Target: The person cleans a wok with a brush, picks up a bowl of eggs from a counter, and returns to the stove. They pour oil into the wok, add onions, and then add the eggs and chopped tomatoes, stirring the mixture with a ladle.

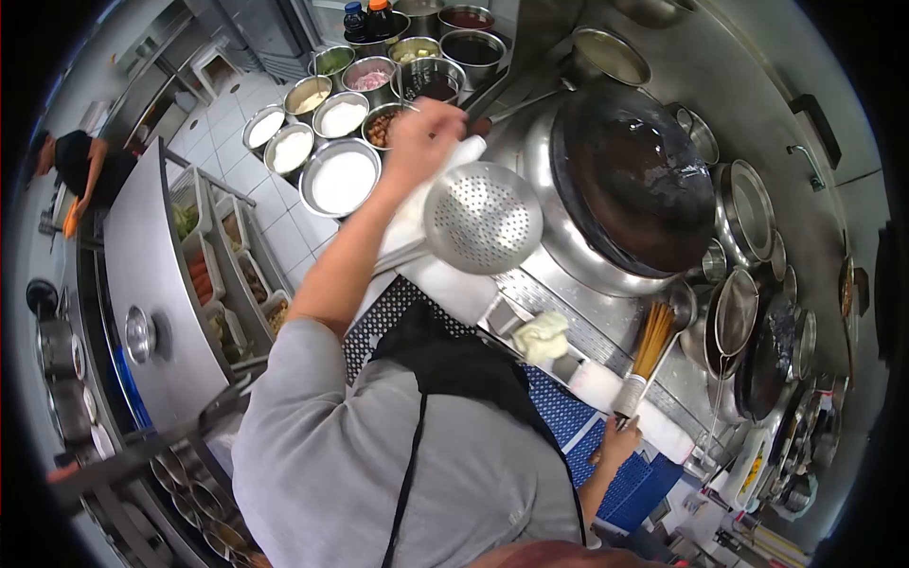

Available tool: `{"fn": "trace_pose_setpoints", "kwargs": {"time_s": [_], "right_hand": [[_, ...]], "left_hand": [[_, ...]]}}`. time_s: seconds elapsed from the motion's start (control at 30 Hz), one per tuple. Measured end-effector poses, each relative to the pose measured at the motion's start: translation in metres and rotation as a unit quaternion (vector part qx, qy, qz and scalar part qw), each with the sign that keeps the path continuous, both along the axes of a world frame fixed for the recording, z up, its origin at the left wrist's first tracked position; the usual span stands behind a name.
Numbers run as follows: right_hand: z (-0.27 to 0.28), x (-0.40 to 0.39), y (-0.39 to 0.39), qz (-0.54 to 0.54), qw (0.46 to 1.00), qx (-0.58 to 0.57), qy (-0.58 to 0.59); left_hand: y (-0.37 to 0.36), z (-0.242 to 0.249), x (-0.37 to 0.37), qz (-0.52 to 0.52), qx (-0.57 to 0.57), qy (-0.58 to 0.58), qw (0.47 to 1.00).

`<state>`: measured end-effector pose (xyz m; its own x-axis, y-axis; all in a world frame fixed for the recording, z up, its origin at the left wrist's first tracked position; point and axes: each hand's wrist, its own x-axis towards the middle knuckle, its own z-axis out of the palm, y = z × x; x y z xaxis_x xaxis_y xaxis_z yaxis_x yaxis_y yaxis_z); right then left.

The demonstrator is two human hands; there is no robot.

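Observation:
My left hand (426, 142) is stretched out over the seasoning pots, its fingers loosely bent and slightly blurred. Just beyond its fingertips lies the brown handle end (481, 125) of a long utensil that leans toward the wok. Under my left forearm a perforated strainer (484, 218) rests beside white cloths. My right hand (617, 441), low at the front edge of the stove, is closed on a bamboo wok brush (651, 343) with a pale wrapped handle. Alongside the brush runs the handle of a metal ladle (682, 305). A dark wok (634, 180) sits on the burner ahead of me.
Steel pots of white powder (341, 180), sauces and chopped ingredients crowd the left. A pale crumpled cloth (541, 337) and a rolled white towel (598, 383) lie along the stove front. Further strainers and pans (748, 213) line the right. Far left, another person (80, 170) stands behind a steel counter (156, 256).

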<state>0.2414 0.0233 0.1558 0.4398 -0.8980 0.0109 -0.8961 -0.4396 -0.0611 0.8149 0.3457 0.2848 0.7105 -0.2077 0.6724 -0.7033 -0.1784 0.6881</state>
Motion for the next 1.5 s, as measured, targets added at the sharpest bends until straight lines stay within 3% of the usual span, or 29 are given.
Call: {"fn": "trace_pose_setpoints", "kwargs": {"time_s": [0.03,0.1,0.17,0.23,0.27,0.37,0.43,0.57,0.67,0.73,0.8,0.87,0.97,1.03,1.2,1.3,1.4,1.5], "right_hand": [[-0.002,0.003,0.015,-0.001,0.996,-0.094,0.011],[0.009,0.017,0.044,-0.036,0.992,-0.117,-0.029],[0.016,0.024,0.07,-0.048,0.992,-0.099,-0.06],[0.006,0.017,0.087,-0.041,0.995,-0.039,-0.083],[-0.018,0.008,0.094,0.036,0.988,-0.124,-0.079],[-0.086,-0.025,0.117,-0.036,0.99,0.114,-0.068],[-0.055,0.027,0.166,-0.192,0.919,0.343,0.007],[-0.137,-0.017,0.216,-0.127,0.923,0.363,0.026],[-0.184,-0.048,0.238,-0.096,0.932,0.349,0.034],[-0.203,-0.059,0.246,-0.077,0.939,0.332,0.039],[-0.216,-0.064,0.245,-0.059,0.95,0.305,0.035],[-0.197,-0.046,0.245,-0.095,0.946,0.307,-0.028],[-0.147,-0.002,0.236,-0.3,0.843,0.435,-0.099],[-0.124,0.008,0.227,-0.131,0.903,0.394,-0.105],[-0.096,0.052,0.226,-0.208,0.881,0.413,-0.103],[-0.098,0.055,0.221,-0.2,0.881,0.416,-0.105],[-0.107,0.055,0.22,-0.195,0.885,0.41,-0.107],[-0.139,0.024,0.227,-0.206,0.877,0.421,-0.102]], "left_hand": [[0.027,-0.005,0.037,0.047,0.009,0.046,0.998],[0.075,-0.012,0.117,0.088,-0.046,0.008,0.995],[0.111,-0.019,0.189,0.168,0.058,0.01,0.984],[0.125,-0.016,0.225,0.162,0.161,0.057,0.972],[0.13,-0.021,0.251,0.142,0.222,0.06,0.963],[0.123,-0.031,0.286,0.068,0.423,0.071,0.901],[0.117,-0.038,0.3,-0.023,0.516,0.074,0.853],[0.109,-0.087,0.33,-0.021,0.611,0.065,0.789],[0.112,-0.12,0.339,0.003,0.564,0.069,0.823],[0.107,-0.111,0.327,0.039,0.511,0.081,0.855],[0.11,-0.113,0.34,0.032,0.523,0.09,0.847],[0.109,-0.101,0.343,0.041,0.529,0.108,0.841],[0.112,-0.07,0.338,0.055,0.494,0.166,0.852],[0.116,-0.071,0.349,0.042,0.452,0.204,0.867],[0.119,-0.079,0.351,0.061,0.413,0.211,0.884],[0.123,-0.096,0.358,0.041,0.32,0.295,0.899],[0.134,-0.101,0.356,-0.058,0.104,0.42,0.899],[0.146,-0.095,0.354,-0.061,0.045,0.429,0.9]]}}
